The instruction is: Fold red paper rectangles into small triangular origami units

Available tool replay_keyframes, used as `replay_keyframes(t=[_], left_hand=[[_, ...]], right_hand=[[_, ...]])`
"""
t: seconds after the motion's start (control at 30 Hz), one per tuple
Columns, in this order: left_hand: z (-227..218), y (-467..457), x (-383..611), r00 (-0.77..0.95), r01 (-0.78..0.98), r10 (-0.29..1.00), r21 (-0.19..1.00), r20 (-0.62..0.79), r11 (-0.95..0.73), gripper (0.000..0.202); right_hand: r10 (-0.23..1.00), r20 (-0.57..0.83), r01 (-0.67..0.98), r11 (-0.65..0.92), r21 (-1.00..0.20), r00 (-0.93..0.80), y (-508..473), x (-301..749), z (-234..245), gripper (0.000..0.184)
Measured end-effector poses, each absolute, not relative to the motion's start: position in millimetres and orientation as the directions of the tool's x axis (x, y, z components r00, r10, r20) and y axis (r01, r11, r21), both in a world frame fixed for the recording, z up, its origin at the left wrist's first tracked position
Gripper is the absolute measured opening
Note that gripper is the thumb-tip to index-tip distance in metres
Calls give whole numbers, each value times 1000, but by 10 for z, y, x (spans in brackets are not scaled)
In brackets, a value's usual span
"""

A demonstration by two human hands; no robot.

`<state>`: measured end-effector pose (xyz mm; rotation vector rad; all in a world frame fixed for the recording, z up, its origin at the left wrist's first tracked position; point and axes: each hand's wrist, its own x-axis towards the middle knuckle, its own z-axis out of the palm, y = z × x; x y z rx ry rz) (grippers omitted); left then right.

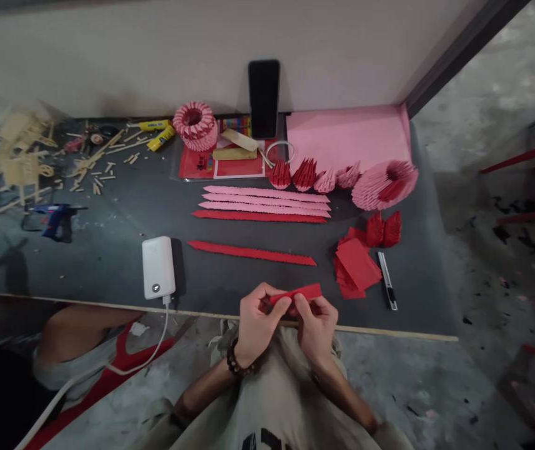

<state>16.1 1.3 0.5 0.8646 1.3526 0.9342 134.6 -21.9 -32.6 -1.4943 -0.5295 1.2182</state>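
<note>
The red paper piece (301, 292) is a small, narrow strip, apparently folded flat along its length, and bright red on the face that shows. It sits slightly tilted, its right end a little higher than its left and sticking out free past the fingers. Its left end is hidden under the thumb of the left hand (258, 322). The right hand (317, 325) pinches it from below near the middle. It is held up over the near edge of the counter (108, 262), touching nothing but fingers.
</note>
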Motion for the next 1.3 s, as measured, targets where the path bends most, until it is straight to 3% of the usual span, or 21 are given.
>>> replay_keyframes(t=[0.2, 0.3, 0.43, 0.57, 0.7, 0.83, 0.93, 1.3], left_hand=[[-135, 105, -187, -148, 142, 954, 949, -261, 281, 21], [-146, 197, -257, 20, 232, 991, 965, -133, 125, 31], [-136, 271, -187, 326, 234, 945, 964, 40, -122, 21], [-163, 285, -146, 338, 187, 935, 966, 108, -179, 19], [-188, 237, -98, 245, 154, 969, 985, 34, -74, 10], [-203, 119, 51, 81, -36, 975, 977, -208, 211, 13], [-207, 47, 157, -48, -144, 944, 938, -325, 316, 19], [-113, 60, 197, -133, -124, 925, 932, -355, 340, 21]], right_hand=[[768, -467, -369, -320, -873, 438, -135, 1466, -363, 36], [796, -491, -387, -353, -852, 355, -139, 1523, -345, 36], [847, -491, -332, -412, -849, 206, -193, 1460, -335, 35], [860, -467, -278, -406, -871, 205, -231, 1410, -307, 33], [871, -416, -192, -376, -907, 259, -246, 1429, -279, 30], [883, -369, -127, -347, -929, 289, -261, 1442, -297, 30], [895, -349, -111, -331, -937, 279, -264, 1437, -323, 28], [918, -332, -7, -339, -941, 217, -222, 1463, -314, 29]])
